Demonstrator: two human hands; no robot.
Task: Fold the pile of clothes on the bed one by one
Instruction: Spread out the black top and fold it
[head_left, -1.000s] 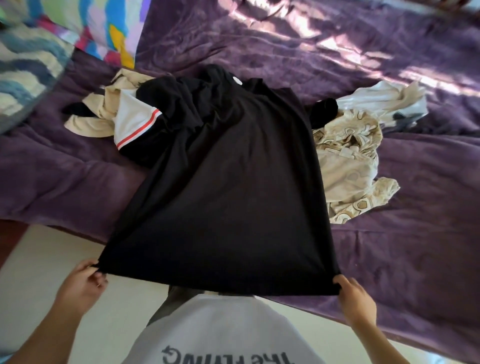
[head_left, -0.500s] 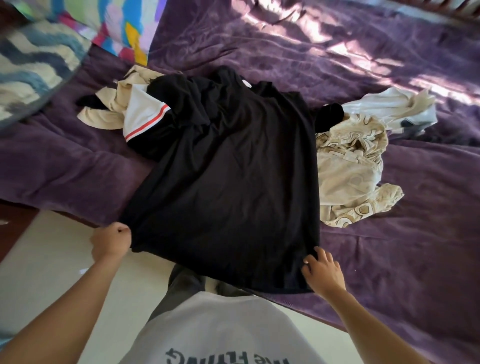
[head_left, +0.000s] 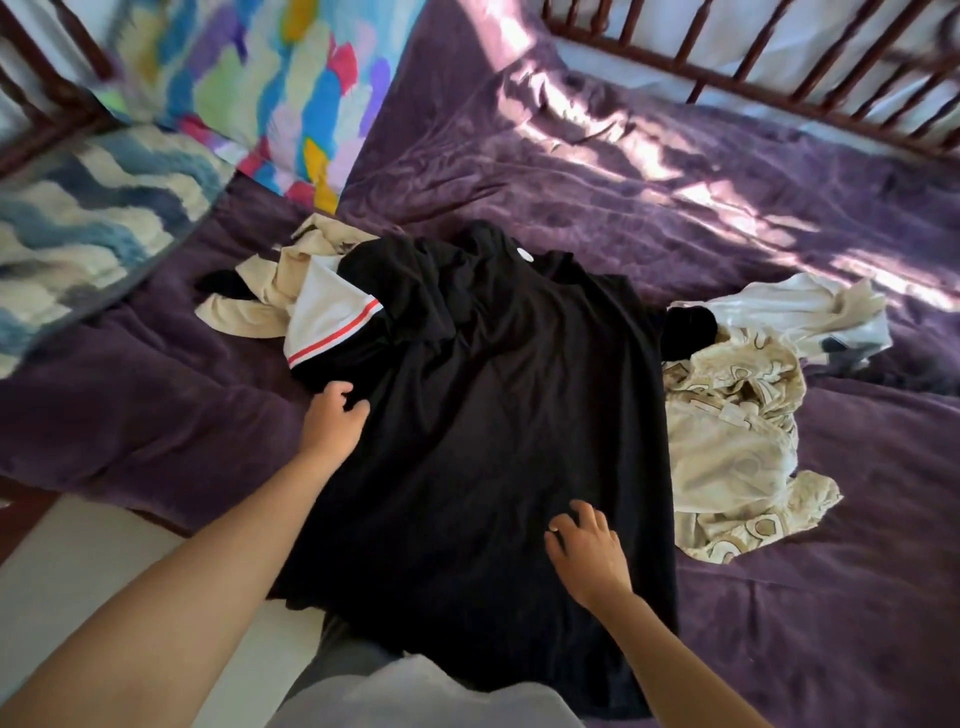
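One black T-shirt (head_left: 493, 415); one white garment with a red stripe (head_left: 327, 322); one beige garment (head_left: 244, 312); one cream patterned garment (head_left: 727, 441); one plain white garment (head_left: 795, 306); two pillows, a multicoloured pillow (head_left: 270, 78) and a blue-and-white pillow (head_left: 88, 218); one purple blanket (head_left: 675, 182); two hands, the left hand (head_left: 332, 421) and the right hand (head_left: 587, 556).

Sunlight streaks the purple blanket (head_left: 675, 182) covering the bed (head_left: 831, 623), far beyond the right hand (head_left: 589, 553), in front of a dark wooden railing (head_left: 779, 78). Beyond the left hand (head_left: 332, 426) lie a multicoloured pillow (head_left: 270, 83) and a blue-and-white wavy pillow (head_left: 88, 213). Pale floor (head_left: 78, 561) shows nearer, to its left.
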